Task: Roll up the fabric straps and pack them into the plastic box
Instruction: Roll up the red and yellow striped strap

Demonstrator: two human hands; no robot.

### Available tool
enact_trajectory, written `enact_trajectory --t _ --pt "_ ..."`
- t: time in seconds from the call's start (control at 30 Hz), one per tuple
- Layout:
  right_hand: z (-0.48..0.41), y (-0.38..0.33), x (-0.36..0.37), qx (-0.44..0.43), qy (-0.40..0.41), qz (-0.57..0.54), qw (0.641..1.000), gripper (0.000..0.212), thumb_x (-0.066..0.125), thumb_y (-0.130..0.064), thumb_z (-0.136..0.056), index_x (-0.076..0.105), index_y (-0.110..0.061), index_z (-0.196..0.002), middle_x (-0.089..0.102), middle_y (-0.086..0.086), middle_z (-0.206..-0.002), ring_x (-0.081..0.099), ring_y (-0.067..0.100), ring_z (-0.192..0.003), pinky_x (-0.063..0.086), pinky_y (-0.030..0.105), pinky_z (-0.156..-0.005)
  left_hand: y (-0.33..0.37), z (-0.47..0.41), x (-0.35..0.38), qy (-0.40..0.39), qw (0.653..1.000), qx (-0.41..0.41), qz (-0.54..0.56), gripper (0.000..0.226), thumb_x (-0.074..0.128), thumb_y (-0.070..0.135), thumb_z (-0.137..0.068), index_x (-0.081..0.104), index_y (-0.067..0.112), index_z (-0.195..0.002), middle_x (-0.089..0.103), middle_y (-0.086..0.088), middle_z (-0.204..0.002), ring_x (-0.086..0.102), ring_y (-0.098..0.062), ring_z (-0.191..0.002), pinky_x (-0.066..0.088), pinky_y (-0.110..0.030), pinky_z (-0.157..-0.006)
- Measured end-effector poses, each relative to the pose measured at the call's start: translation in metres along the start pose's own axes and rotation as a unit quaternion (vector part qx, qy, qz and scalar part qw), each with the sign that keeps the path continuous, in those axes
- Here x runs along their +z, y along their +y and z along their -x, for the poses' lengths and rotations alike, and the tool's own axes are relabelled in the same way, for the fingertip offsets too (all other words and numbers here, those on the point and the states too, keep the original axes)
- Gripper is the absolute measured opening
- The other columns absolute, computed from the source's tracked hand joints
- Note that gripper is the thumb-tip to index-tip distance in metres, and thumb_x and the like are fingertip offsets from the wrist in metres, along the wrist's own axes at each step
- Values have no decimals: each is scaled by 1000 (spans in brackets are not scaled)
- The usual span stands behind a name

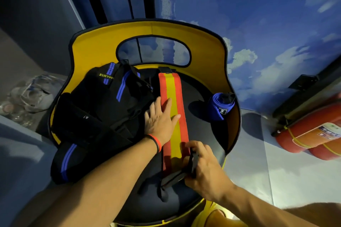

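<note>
The red strap (173, 86), yellow-striped down its middle, lies flat and unrolled.

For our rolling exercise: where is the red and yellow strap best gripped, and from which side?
Pinch the near end of the red and yellow strap, at its black tab, coming from the right, as the right hand does. It lies flat lengthwise; the left hand presses its middle.
</note>
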State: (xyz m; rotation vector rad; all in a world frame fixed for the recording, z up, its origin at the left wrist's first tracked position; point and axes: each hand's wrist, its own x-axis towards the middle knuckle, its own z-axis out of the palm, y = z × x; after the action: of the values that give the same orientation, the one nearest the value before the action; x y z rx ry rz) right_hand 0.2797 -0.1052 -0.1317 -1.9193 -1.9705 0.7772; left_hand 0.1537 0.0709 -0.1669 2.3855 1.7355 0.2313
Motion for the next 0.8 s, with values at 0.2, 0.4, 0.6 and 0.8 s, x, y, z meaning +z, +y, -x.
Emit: enact_trajectory --t 0.2,0.4,0.6,0.8 --pt "4 6 -13 -109 -61 37 991 40 68 -57 -79 67 -28 -108 51 -11 -121 51 11 -107 43 22 -95 14 3 -31 49 993 104 11 33 60 42 -94 57 25 -122 44 -1 -133 45 -24 -120 42 -43 -98" --pt "11 10 -14 -82 -69 19 994 43 71 -58 -82 71 -30 -114 44 -20 -113 49 -3 -103 38 13 -91 12 59 -83 -226 933 205 192 13 60 29 -96 71 22 -95 67 8 -95 60 -9 -85 51 -31 -80" --pt "3 3 -16 -17 -103 -7 995 21 73 -50 -74 62 -36 -84 63 -14 -83 59 12 -78 45 28 -71 -4 116 -80 -270 932 205 132 25 57 42 -99 69 22 -106 66 3 -100 59 -19 -95 49 -43 -89" --pt "0 1 -16 69 -111 -64 989 21 87 -34 -74 80 -24 -91 70 -9 -74 59 6 -67 47 24 -68 -10 153 -85 -234 948 198 85 40 74 35 -86 48 32 -116 67 5 -111 64 -21 -95 51 -37 -80"
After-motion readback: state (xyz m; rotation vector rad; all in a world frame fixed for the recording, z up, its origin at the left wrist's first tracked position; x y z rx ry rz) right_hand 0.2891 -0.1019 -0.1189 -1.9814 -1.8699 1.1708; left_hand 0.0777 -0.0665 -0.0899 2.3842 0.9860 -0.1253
